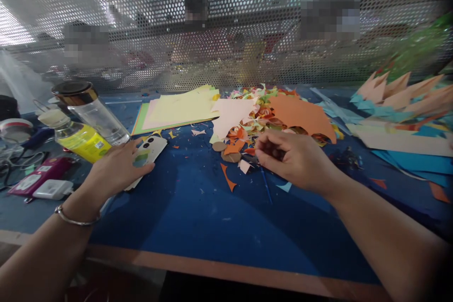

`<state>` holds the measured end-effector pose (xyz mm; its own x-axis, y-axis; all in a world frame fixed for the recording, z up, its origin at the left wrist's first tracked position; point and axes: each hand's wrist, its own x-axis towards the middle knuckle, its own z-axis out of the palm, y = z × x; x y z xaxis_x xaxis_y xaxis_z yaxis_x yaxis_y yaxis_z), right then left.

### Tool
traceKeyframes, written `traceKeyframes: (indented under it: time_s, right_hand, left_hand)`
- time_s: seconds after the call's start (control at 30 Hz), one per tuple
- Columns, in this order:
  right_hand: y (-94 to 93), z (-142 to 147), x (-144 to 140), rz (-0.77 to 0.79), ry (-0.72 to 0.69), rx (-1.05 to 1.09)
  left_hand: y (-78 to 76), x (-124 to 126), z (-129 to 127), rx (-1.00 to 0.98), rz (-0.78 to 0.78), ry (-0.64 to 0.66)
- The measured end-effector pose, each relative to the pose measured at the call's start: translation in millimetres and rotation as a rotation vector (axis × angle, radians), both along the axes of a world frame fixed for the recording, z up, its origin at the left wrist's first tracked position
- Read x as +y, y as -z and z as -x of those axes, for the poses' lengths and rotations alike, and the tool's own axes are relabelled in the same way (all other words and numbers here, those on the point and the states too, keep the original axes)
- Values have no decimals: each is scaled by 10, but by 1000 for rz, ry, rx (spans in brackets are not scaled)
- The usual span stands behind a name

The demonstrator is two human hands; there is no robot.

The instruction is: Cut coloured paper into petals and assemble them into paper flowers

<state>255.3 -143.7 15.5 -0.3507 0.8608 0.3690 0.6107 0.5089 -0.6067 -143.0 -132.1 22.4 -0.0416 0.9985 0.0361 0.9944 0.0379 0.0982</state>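
Note:
My left hand reaches across a pale smartphone that lies camera side up on the table. Its thumb and fingers are apart, spread over the phone. Above the scraps, my right hand is closed, with curled fingers and the thumb against the index finger; what it holds, if anything, is hidden. A thin blue stick lies just below its fingertips. Near them are brown round discs, an orange paper scrap and a heap of paper cuttings. A cut orange sheet rests on the heap.
Coloured paper sheets are stacked at the back. A yellow-labelled bottle, a clear tumbler, a maroon pack and a white charger stand or lie left. Folded paper pieces sit right. Behind is a perforated metal screen.

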Motion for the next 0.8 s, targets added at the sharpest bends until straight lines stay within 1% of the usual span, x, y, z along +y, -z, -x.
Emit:
traceKeyframes:
  time_s: [0.1,0.2,0.3,0.37,0.43,0.5,0.57,0.63,0.8]
  right_hand:
    - [-10,3,-3,6,0,-1]
    - [-19,9,-9,5,0,2]
    - [-14,11,-9,12,1,-6]
    - [-5,10,-5,15,4,-14]
    - [4,6,2,14,11,-19]
    - [11,2,9,14,15,-20]
    - [15,-1,14,17,12,-17]
    - [17,0,14,16,10,-9]
    - [28,13,7,15,2,6]
  left_hand:
    - [-20,3,-7,-60,28,-61]
    - [-92,-26,-30,-266,-22,-80]
    - [-183,-72,-54,-487,-18,-93]
    - [-209,-95,-44,-686,14,-103]
    - [-189,-103,-1,-929,86,-116]
    - [-143,-98,63,-1134,153,-184]
    - [-106,-88,114,-1271,164,-303]
    - [-102,-82,125,-1369,150,-381]
    - [-169,-102,50,-1486,132,-454]
